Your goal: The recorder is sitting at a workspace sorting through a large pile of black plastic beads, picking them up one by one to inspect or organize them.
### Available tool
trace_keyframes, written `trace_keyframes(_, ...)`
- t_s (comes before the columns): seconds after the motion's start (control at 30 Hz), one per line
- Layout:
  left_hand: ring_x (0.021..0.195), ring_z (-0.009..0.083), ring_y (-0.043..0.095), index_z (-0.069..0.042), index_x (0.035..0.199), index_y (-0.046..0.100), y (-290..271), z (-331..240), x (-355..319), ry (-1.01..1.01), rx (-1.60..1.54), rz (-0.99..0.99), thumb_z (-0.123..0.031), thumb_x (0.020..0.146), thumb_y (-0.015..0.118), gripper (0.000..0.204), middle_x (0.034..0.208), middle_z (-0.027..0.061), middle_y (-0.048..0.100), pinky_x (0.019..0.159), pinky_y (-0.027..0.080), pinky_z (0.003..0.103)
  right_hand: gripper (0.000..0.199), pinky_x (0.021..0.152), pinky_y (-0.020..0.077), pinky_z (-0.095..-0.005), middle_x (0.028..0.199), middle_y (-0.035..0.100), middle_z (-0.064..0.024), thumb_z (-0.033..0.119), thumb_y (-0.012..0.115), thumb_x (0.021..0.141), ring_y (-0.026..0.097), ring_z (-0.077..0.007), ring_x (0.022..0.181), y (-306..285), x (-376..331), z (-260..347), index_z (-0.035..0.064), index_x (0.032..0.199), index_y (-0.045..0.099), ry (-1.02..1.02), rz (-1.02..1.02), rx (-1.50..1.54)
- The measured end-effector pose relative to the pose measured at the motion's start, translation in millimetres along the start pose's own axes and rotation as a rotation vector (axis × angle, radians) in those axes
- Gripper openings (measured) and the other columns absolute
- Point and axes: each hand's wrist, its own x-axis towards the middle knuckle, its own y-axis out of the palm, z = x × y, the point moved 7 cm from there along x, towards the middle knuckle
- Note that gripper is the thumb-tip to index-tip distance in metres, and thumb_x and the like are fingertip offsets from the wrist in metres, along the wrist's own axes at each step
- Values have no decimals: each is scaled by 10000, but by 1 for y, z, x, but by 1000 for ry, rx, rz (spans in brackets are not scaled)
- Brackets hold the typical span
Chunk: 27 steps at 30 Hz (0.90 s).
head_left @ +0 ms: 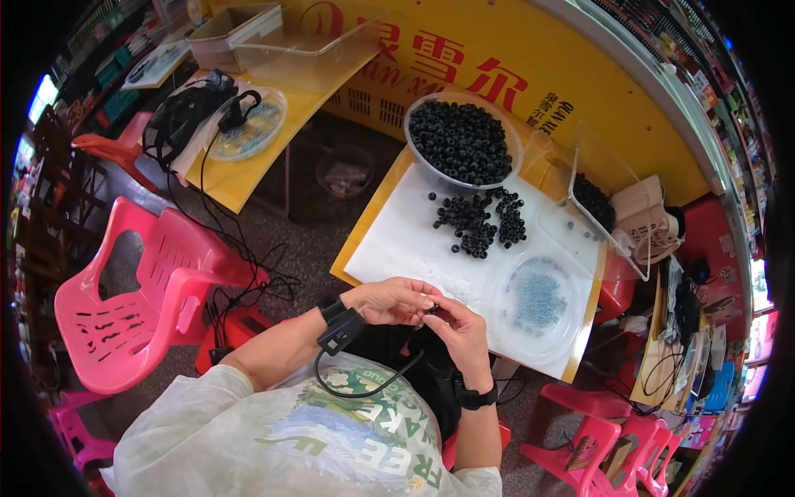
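Note:
Near the front edge of the white-covered table (389,248), my left hand (396,301) and my right hand (461,334) meet with fingertips close together. Between them is a small black round piece (431,309), pinched by both hands and mostly covered by the fingers. A loose pile of similar black round pieces with holes (472,228) lies on the white sheet beyond my hands. Behind the pile stands a clear round tub (407,124) heaped with more of them. To the right of my hands, a clear round tray (507,319) holds many tiny light-blue pieces.
A clear box (633,253) with black pieces tilts at the table's right edge, beside a beige bag (642,217). Pink chairs (124,315) stand left and lower right. Another yellow table (236,178) at upper left carries black cables (186,116). A cable runs from my left wrist.

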Motion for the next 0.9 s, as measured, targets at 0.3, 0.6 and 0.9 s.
trace_keyframes(0.3,869,83,612,-15,1254,558,-4,10,0,-55,11,5,-117,914,672,373,1102,62,639,757,533,210,283,729,523,-257,954,730,-103,61,735,823,666,-128,806,-2,-6,-2,-1,1097,702,-74,-68,-186)
trace_keyframes(0.6,813,81,606,-27,1229,566,-8,5,7,66,-38,-53,-104,922,663,331,1038,38,637,745,533,214,283,684,499,-249,873,700,-64,88,727,839,621,-123,721,-5,-3,20,2,1106,693,-109,-179,-273)
trace_keyframes(0.9,790,102,633,-51,1007,628,-2,-11,1,233,-79,-148,-61,896,688,127,921,35,649,734,549,230,162,648,502,-259,842,688,-107,32,757,797,646,-157,693,-1,-8,40,-24,928,680,-266,-388,-432)
